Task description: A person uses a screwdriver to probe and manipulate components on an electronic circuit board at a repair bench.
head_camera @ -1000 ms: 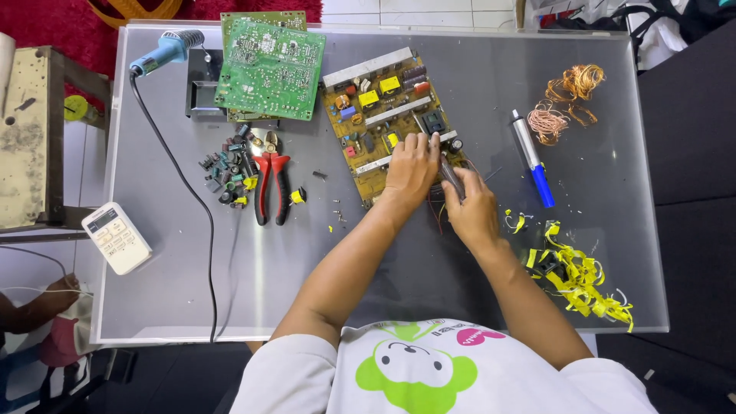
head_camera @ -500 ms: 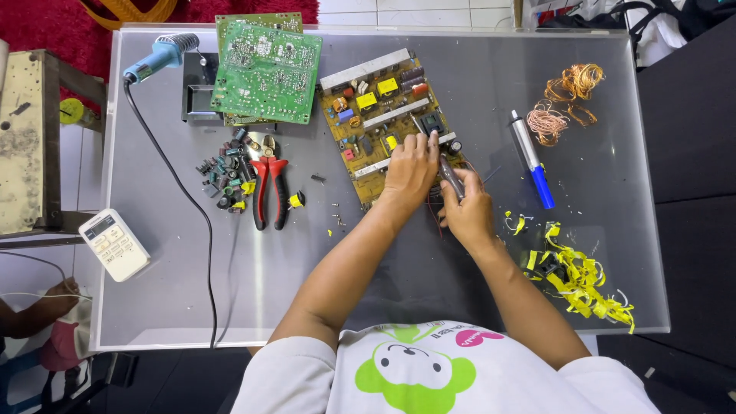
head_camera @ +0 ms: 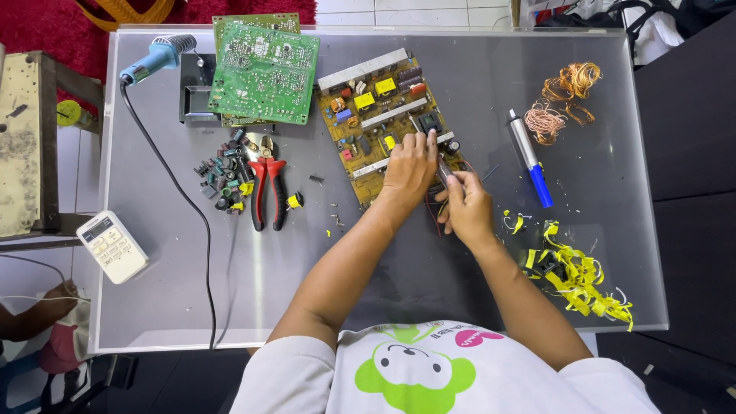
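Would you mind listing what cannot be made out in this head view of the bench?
- Tool in the right hand: mostly hidden by its fingers; kind unclear.
- Part of the yellow circuit board under the left hand: covered.
- Second green board beneath the top green circuit board: only edges show.
- Small parts pile: too small to identify.

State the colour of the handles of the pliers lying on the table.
Red and black handles on the pliers, seen in the head view.

Yellow circuit board [head_camera: 377, 115] (green one [head_camera: 264, 73] beside)
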